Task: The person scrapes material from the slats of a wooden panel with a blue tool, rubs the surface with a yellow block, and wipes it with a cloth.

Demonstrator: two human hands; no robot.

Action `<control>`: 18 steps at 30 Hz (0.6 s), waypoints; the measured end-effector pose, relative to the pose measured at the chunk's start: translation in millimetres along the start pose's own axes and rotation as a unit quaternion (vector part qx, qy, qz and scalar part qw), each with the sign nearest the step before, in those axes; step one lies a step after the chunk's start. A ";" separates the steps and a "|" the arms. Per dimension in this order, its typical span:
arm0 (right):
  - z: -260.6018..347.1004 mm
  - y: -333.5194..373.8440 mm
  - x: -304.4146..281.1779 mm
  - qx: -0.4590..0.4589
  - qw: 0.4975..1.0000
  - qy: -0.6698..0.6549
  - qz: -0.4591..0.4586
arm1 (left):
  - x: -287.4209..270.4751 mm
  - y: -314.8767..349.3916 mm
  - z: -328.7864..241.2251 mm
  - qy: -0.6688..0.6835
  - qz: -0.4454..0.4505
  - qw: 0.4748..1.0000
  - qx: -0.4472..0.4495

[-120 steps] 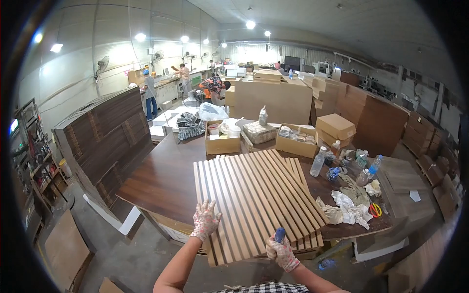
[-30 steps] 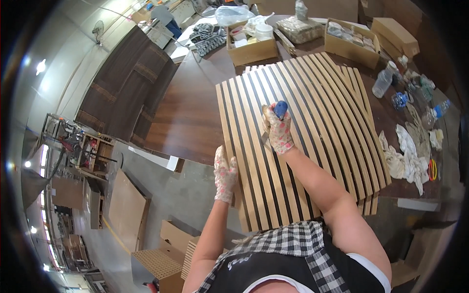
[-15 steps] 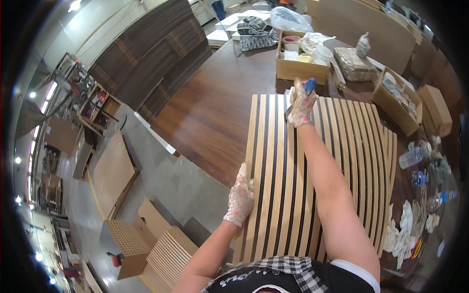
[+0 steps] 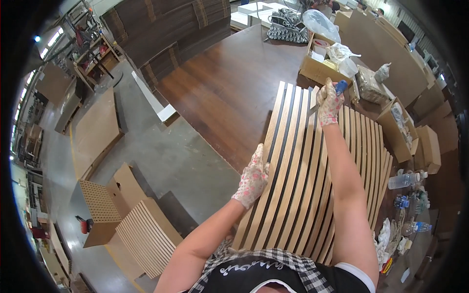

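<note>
A slatted wood panel [image 4: 288, 161], pale strips over black gaps, lies in front of me on the brown table. My right hand [image 4: 330, 103], in a floral glove, is closed round a blue-handled tool [image 4: 341, 87] near the panel's far end. A flat grey blade seems to show at the left of that fist, low over the slats; its tip is hard to make out. Against the panel's left edge rests my left hand [image 4: 252, 179], also gloved, with fingers stretched along the edge and the thumb toward the slats.
Past the panel's far end stands an open carton [image 4: 320, 70] of tape and cloths. Another carton [image 4: 396, 129] and a plastic bottle [image 4: 404, 180] are on the right, with white rags [image 4: 386, 237] nearer. The brown tabletop [image 4: 220, 73] spreads left; cardboard pieces [image 4: 146, 234] lie on the floor.
My view has turned, so the panel appears more slanted. Both hands appear farther right in the picture, the right one still round the tool, the left one still at the panel's edge.
</note>
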State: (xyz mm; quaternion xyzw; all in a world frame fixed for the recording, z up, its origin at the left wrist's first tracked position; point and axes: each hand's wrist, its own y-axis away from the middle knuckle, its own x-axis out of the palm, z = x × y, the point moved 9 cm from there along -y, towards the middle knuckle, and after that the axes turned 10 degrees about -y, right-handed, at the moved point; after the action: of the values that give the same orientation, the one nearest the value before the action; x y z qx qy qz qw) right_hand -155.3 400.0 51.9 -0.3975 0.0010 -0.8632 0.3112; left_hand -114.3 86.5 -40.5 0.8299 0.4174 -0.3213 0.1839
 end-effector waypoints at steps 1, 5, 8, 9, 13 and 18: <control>6.8 8.7 10.1 -0.018 1.000 -0.003 0.007 | -1.6 0.4 0.0 0.007 -0.005 1.000 0.011; -5.0 40.2 53.6 0.018 0.996 -0.001 0.087 | 2.2 -2.1 6.4 0.002 0.024 0.999 0.025; -13.2 48.8 50.5 0.027 0.998 0.035 0.036 | -0.3 -2.5 4.9 -0.009 0.010 0.999 0.049; -14.3 50.8 46.6 0.022 0.998 0.048 0.020 | 0.6 -1.9 6.2 -0.005 0.014 0.999 0.042; -18.2 49.7 29.1 0.009 1.000 0.011 -0.016 | 2.0 -2.1 7.5 -0.005 0.025 0.999 0.023; -46.5 18.1 17.2 -0.008 0.999 -0.036 -0.036 | 0.3 -1.9 6.2 0.001 0.014 0.999 0.030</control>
State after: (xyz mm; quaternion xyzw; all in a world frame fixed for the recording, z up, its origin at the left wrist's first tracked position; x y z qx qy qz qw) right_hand -185.9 364.8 27.4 -0.4302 -0.0178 -0.8591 0.2767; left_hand -118.0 84.2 -45.2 0.8408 0.3963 -0.3305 0.1635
